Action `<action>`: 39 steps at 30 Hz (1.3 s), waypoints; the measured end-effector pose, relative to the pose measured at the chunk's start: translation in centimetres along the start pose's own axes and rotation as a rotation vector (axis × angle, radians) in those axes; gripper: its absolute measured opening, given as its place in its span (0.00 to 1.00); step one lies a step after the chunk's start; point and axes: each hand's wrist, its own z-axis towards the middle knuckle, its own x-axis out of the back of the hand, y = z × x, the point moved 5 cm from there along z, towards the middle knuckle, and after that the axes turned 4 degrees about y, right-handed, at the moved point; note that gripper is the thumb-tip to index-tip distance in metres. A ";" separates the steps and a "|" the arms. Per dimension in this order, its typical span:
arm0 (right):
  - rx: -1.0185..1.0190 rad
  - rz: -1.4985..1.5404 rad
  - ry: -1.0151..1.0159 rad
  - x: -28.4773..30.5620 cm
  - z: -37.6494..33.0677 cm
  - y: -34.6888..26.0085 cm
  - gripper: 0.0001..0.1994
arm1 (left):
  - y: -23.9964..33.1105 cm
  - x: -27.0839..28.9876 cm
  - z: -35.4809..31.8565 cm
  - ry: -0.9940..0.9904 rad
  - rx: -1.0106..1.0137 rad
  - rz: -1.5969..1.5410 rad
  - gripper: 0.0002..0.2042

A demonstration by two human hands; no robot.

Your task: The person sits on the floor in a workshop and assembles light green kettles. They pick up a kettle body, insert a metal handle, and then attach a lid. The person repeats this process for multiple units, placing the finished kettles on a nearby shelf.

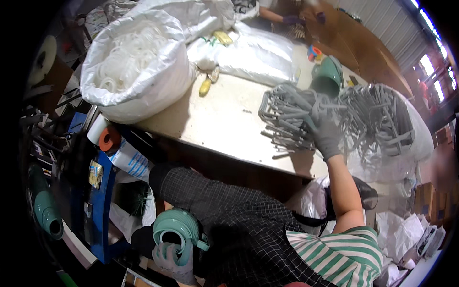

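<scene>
At the lower left, my left hand (173, 259), in a grey glove, grips the rim of a round green plastic container (178, 225). Ridges ring its side, like stacked rims, and its opening faces my hand. My right hand (328, 136), also gloved, reaches across the table onto a heap of grey bent plastic handles (287, 107). Its thumb and fingers close in among the handles, and the fingertips are partly hidden there. Just beyond them a green plastic bucket (327, 79) lies on the table.
A clear bag of grey handles (382, 124) stands right of the heap. At the left is a white sack (143, 103) of translucent loops. Yellow-wrapped pieces (204, 87) lie on the table (220, 124). Another person's hands (299, 20) show at the far side. A blue frame (103, 205) stands left.
</scene>
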 end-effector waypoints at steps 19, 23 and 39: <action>-0.300 2.296 -1.513 8.6 -16.3 -39.8 0.24 | 2.1 6.1 9.6 0.258 -0.331 0.098 0.28; 0.250 2.099 -1.759 9.7 -20.3 -43.9 0.16 | -3.0 5.6 7.7 0.229 -0.200 0.086 0.14; 1.155 1.793 -0.923 7.0 -20.8 -38.9 0.48 | -11.0 -0.9 1.3 0.774 0.574 -0.839 0.11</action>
